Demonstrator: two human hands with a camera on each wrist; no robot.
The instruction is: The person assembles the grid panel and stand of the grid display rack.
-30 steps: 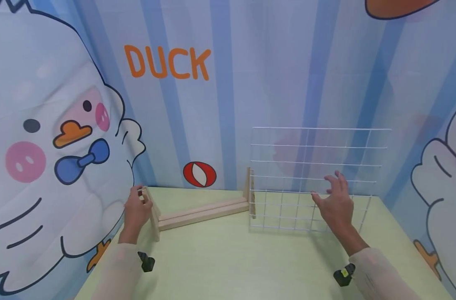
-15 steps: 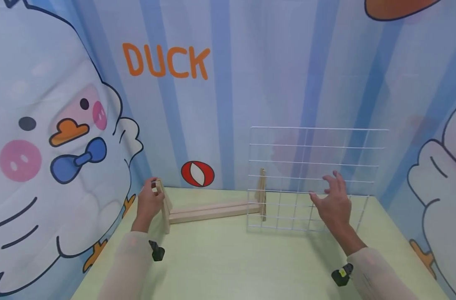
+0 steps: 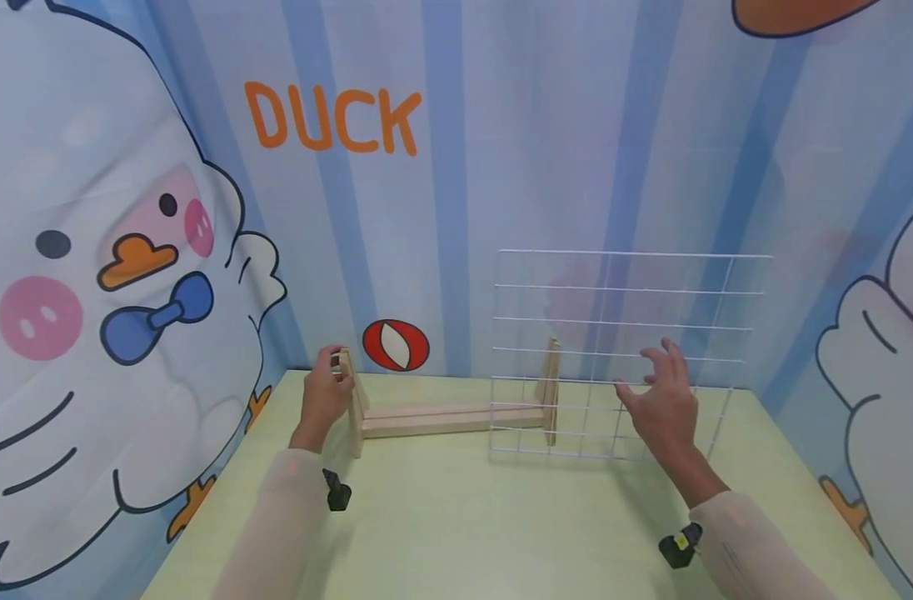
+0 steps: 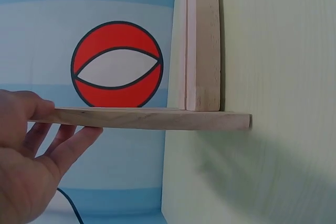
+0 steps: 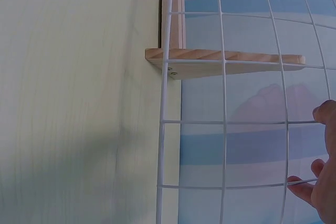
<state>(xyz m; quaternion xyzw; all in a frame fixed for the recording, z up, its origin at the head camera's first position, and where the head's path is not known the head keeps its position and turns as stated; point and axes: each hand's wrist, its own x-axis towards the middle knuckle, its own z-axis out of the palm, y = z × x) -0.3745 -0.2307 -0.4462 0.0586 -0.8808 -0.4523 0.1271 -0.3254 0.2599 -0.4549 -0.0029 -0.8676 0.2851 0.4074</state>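
Observation:
My left hand (image 3: 325, 396) grips the upper part of the left end board of a wooden stand (image 3: 449, 423), thumb on one face and fingers on the other in the left wrist view. Two end boards joined by long wooden bars make up the stand, which is upright on the table. My right hand (image 3: 665, 407) holds a white wire grid panel (image 3: 606, 287) upright, fingertips at its wires. Seen from the head, the grid overlaps the stand's right end board (image 3: 552, 392). The right wrist view shows that board (image 5: 226, 56) behind the wires, with screw heads low on it.
The pale yellow table (image 3: 456, 525) ends at a blue striped curtain (image 3: 471, 167) printed with ducks and a red ball. A small black device (image 3: 336, 492) is on the left wrist and another (image 3: 680, 546) on the right.
My left hand has moved the wooden stand to the right and slightly back, so its right end now lies behind the grid. The right hand and grid have barely shifted.

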